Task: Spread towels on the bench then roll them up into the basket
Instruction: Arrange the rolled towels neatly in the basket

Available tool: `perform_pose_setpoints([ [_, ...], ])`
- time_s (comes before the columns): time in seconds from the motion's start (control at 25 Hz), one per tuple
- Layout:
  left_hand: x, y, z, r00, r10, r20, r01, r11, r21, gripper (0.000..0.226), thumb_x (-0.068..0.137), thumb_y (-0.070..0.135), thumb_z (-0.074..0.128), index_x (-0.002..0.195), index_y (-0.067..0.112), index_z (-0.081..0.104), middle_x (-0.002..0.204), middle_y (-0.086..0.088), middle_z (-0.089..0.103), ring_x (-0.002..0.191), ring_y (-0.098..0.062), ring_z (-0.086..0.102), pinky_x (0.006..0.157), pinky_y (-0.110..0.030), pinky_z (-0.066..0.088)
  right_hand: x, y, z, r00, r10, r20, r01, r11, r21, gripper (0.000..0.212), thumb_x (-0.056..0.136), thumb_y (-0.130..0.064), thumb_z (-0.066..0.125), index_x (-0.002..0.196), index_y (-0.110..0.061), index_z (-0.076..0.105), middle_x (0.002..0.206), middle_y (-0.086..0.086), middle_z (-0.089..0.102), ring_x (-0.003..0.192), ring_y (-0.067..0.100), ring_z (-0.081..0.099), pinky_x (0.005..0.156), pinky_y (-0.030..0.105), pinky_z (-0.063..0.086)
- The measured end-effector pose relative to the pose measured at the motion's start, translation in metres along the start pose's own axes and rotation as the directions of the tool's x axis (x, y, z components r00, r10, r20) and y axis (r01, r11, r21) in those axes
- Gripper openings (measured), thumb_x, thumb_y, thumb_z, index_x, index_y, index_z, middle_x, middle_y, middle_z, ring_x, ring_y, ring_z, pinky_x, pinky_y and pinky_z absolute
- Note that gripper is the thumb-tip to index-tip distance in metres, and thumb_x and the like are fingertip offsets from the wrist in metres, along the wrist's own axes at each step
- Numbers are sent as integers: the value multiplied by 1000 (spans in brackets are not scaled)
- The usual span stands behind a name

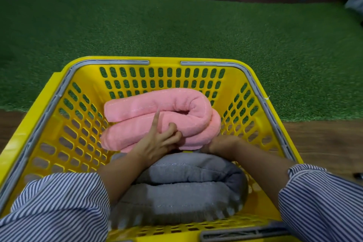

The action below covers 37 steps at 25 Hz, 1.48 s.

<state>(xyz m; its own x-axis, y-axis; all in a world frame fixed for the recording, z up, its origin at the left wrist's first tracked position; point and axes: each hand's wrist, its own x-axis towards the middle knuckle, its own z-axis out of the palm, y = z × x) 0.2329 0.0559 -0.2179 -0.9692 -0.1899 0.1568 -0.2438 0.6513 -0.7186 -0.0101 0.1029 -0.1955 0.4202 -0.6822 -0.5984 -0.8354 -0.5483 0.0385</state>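
Plainly the risk is the rolled pink terry towel (157, 118) springing loose as it is let go inside the yellow perforated plastic basket (59, 92), since its outer flap is only pinned by fingers. It lies across the far half, just beyond the rolled grey towel (182, 184). The left hand (159, 141) pinches its near edge, forefinger straight; the right hand (218, 145) curls under the roll, fingers hidden, so its grip I cannot tell

Right hand (213, 146) fingers disappearing beneath pink towel (157, 112), grey towel (182, 188) partly lying under striped sleeves (59, 208), basket (165, 60) near rim running off frame
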Motion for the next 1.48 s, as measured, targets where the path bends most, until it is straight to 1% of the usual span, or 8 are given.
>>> perform_pose_setpoints([
  [0.16,1,-1,-1,995,-90,34,90,996,7,46,85,37,52,130,29,54,130,-12,27,121,-33,27,89,-86,19,9,4,12,996,37,86,-30,996,-82,40,100,-29,34,134,-14,47,141,11,46,129,29,42,109,41,32],
  [0.36,-3,0,-4,985,-119,127,123,992,-28,50,86,39,51,135,28,48,132,-12,24,124,-35,22,87,-89,4,16,1,17,1000,-10,12,12,970,-244,55,97,-49,29,139,-15,39,139,13,46,130,28,42,106,41,33],
  [0.52,-3,-1,-7,973,-144,183,158,985,-68,50,85,39,53,133,26,50,133,-11,25,125,-37,20,86,-89,3,6,-7,17,975,213,67,-221,961,166,38,101,-16,29,132,-8,48,137,18,49,125,33,47,100,56,38],
  [0.64,-4,0,-9,959,-175,225,196,977,-79,53,83,40,55,134,26,47,133,-10,26,126,-36,19,82,-90,-1,7,-10,13,970,223,94,-233,966,110,39,93,-8,33,124,-5,57,124,21,58,114,33,55,93,63,41],
  [1.0,-4,-5,-23,908,-237,345,293,949,-117,53,84,45,55,132,26,45,134,-11,25,128,-37,18,82,-91,-3,-29,-11,-23,943,317,-105,-272,912,307,17,84,-6,52,90,-12,66,96,9,64,91,27,61,71,28,49],
  [1.16,-4,-7,-30,907,-273,321,341,924,-176,48,79,47,56,122,23,55,128,-13,31,126,-37,27,87,-88,1,-56,-16,-55,879,441,-183,-342,849,402,32,82,-2,46,58,-23,41,62,-3,42,61,17,44,47,20,24],
  [1.32,-2,-6,-32,900,-265,346,339,925,-172,52,78,52,55,123,26,55,126,-13,29,123,-39,26,89,-87,1,-73,-18,-66,803,506,-315,-349,828,440,24,84,-9,44,91,-13,66,81,10,62,80,30,56,61,29,44],
  [1.48,-6,-6,-26,943,-201,265,254,949,-185,48,79,48,49,118,22,58,120,-14,37,117,-39,33,93,-85,2,-71,-22,-61,788,571,-230,-413,768,490,29,86,-11,45,106,-15,66,101,12,65,93,31,60,77,37,52],
])
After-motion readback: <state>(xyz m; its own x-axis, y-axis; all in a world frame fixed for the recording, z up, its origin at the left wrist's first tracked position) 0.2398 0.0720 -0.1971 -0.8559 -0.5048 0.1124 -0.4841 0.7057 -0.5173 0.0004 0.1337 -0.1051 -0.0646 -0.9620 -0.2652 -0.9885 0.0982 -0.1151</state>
